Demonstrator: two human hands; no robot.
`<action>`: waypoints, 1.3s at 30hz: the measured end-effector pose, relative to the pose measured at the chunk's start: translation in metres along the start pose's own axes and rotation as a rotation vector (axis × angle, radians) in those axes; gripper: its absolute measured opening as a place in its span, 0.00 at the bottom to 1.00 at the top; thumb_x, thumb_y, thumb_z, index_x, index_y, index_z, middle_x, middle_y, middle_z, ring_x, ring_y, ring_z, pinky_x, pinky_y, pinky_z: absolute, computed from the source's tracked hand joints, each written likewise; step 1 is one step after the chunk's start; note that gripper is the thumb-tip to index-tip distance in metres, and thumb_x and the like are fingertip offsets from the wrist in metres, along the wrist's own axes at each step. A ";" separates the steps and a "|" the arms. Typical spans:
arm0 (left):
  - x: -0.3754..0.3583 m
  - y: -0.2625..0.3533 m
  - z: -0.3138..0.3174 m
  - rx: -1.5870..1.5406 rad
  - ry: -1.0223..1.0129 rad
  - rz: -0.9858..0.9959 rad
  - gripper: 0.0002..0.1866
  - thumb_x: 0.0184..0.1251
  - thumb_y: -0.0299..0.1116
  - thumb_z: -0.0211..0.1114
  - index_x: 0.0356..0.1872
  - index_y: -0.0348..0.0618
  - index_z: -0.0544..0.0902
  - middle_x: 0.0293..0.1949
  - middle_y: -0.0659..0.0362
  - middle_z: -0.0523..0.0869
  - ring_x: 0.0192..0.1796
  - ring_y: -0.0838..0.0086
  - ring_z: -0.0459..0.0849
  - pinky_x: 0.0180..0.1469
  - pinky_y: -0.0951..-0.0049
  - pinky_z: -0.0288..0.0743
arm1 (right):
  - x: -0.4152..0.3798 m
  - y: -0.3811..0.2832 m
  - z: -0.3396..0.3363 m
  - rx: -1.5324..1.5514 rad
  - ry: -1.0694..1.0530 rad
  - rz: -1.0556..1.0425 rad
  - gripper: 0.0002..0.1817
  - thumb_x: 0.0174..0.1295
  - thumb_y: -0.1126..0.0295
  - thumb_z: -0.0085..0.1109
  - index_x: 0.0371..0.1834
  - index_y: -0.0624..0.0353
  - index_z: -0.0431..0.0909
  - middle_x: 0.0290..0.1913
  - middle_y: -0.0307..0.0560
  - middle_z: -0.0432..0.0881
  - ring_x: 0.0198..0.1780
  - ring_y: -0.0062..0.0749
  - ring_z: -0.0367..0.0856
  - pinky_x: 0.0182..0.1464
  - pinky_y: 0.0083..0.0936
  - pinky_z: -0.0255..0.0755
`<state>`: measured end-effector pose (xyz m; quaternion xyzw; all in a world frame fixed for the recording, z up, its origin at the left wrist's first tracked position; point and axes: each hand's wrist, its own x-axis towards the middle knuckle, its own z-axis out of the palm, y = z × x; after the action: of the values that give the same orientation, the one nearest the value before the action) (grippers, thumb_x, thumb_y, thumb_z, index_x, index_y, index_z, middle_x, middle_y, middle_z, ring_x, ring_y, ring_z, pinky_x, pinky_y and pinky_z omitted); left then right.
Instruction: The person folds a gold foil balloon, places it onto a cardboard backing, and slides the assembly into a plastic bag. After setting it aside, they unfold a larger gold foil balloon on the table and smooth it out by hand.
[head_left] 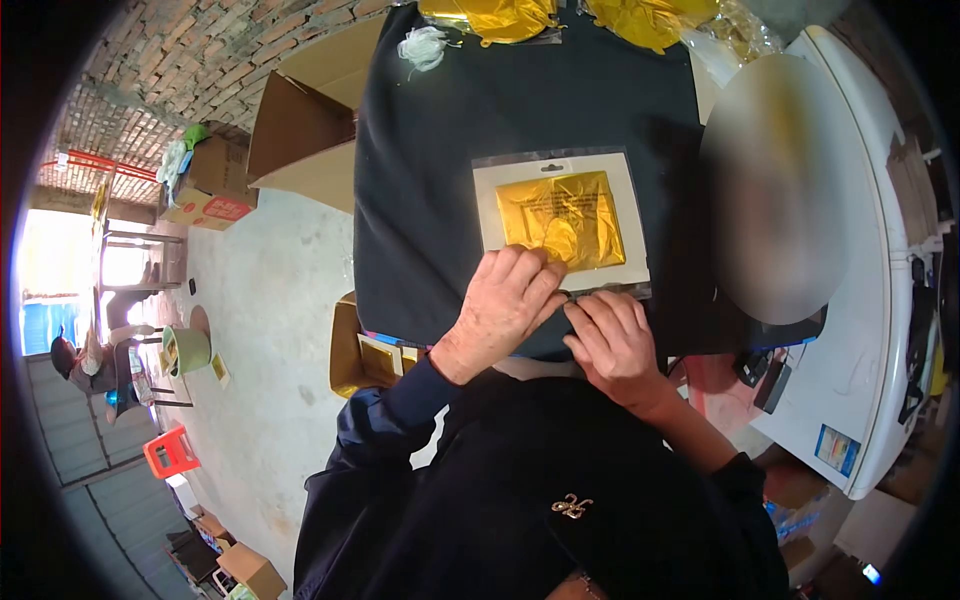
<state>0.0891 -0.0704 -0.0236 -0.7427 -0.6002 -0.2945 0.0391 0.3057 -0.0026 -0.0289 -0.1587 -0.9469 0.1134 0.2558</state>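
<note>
Daylight is being admitted by a washed-out white opening (55, 250) at far left; glints are being thrown by the shiny gold foil packet (590, 215); edges are being bowed (fisheye-fashion) toward black corners (25, 25); a grey oval patch (780, 200) is being blurred.

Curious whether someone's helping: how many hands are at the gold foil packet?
2: the left hand at the lower edge of the gold foil packet, the right hand there too, farther right. None seem hidden.

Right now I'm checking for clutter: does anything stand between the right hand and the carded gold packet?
Nothing visible blocks the right hand; beside it, the left hand overlaps the carded gold packet.
</note>
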 end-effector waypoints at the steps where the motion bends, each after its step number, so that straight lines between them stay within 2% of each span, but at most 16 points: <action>1: 0.001 -0.002 0.001 0.001 -0.011 0.010 0.26 0.62 0.39 0.80 0.60 0.45 0.84 0.51 0.56 0.81 0.52 0.60 0.80 0.54 0.59 0.75 | -0.001 -0.001 0.003 -0.020 0.003 -0.005 0.25 0.60 0.66 0.76 0.60 0.62 0.84 0.57 0.49 0.83 0.64 0.46 0.80 0.68 0.49 0.73; 10: 0.013 -0.005 0.001 0.024 -0.080 0.057 0.22 0.64 0.39 0.79 0.57 0.46 0.86 0.47 0.59 0.81 0.50 0.65 0.81 0.52 0.63 0.75 | -0.008 0.004 0.012 -0.056 0.014 -0.018 0.24 0.64 0.63 0.73 0.61 0.59 0.84 0.57 0.45 0.82 0.62 0.44 0.78 0.67 0.48 0.73; 13: 0.012 -0.005 0.005 0.044 -0.082 0.070 0.20 0.65 0.39 0.78 0.57 0.46 0.87 0.46 0.60 0.81 0.50 0.66 0.80 0.51 0.64 0.74 | -0.008 0.004 0.012 -0.037 -0.002 -0.010 0.19 0.69 0.64 0.68 0.60 0.61 0.86 0.55 0.48 0.84 0.61 0.47 0.80 0.64 0.49 0.74; 19: 0.012 -0.006 0.007 0.038 -0.080 0.080 0.21 0.67 0.38 0.77 0.59 0.46 0.88 0.46 0.60 0.81 0.50 0.67 0.80 0.51 0.64 0.73 | -0.009 0.006 0.012 -0.014 -0.001 -0.014 0.20 0.68 0.64 0.68 0.60 0.61 0.86 0.55 0.47 0.85 0.61 0.46 0.80 0.64 0.48 0.73; 22: 0.011 -0.005 0.007 0.063 -0.096 0.079 0.21 0.67 0.38 0.76 0.60 0.46 0.88 0.46 0.60 0.81 0.49 0.67 0.79 0.51 0.64 0.73 | -0.010 0.007 0.014 -0.040 -0.012 -0.006 0.21 0.66 0.62 0.71 0.60 0.57 0.85 0.56 0.43 0.83 0.62 0.42 0.79 0.66 0.46 0.72; 25: 0.012 -0.004 0.009 0.083 -0.055 0.086 0.22 0.62 0.39 0.74 0.57 0.47 0.86 0.46 0.63 0.81 0.49 0.69 0.79 0.50 0.66 0.73 | -0.011 0.008 0.015 -0.042 -0.021 -0.008 0.22 0.66 0.61 0.70 0.61 0.56 0.85 0.57 0.42 0.83 0.62 0.41 0.79 0.67 0.46 0.72; 28: 0.010 -0.004 0.013 0.061 -0.058 0.066 0.22 0.62 0.39 0.74 0.58 0.47 0.86 0.46 0.63 0.81 0.49 0.68 0.79 0.50 0.66 0.73 | -0.011 0.009 0.014 -0.038 -0.025 -0.009 0.22 0.66 0.61 0.71 0.61 0.56 0.85 0.57 0.42 0.83 0.62 0.41 0.78 0.67 0.46 0.72; 31: 0.007 -0.002 0.014 0.041 -0.061 0.025 0.22 0.62 0.39 0.75 0.58 0.47 0.86 0.46 0.62 0.81 0.49 0.68 0.79 0.50 0.65 0.74 | -0.012 0.009 0.014 -0.035 -0.024 -0.012 0.23 0.65 0.61 0.71 0.61 0.56 0.86 0.57 0.41 0.83 0.62 0.40 0.78 0.67 0.46 0.72; 34: 0.009 -0.002 0.009 -0.017 -0.080 -0.004 0.21 0.66 0.37 0.77 0.58 0.44 0.88 0.48 0.58 0.83 0.49 0.64 0.80 0.53 0.64 0.79 | -0.011 0.008 0.013 -0.046 -0.012 -0.018 0.23 0.63 0.62 0.72 0.61 0.56 0.86 0.57 0.41 0.83 0.62 0.40 0.79 0.66 0.45 0.73; 39: 0.019 -0.001 0.002 -0.066 -0.104 0.015 0.22 0.64 0.38 0.79 0.57 0.42 0.86 0.47 0.56 0.83 0.48 0.62 0.82 0.50 0.62 0.83 | -0.011 0.010 0.013 -0.043 0.002 -0.034 0.23 0.63 0.64 0.72 0.61 0.57 0.87 0.58 0.41 0.84 0.62 0.38 0.80 0.65 0.44 0.74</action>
<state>0.0910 -0.0529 -0.0166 -0.7622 -0.5859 -0.2750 -0.0144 0.3104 0.0007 -0.0483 -0.1484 -0.9513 0.0884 0.2553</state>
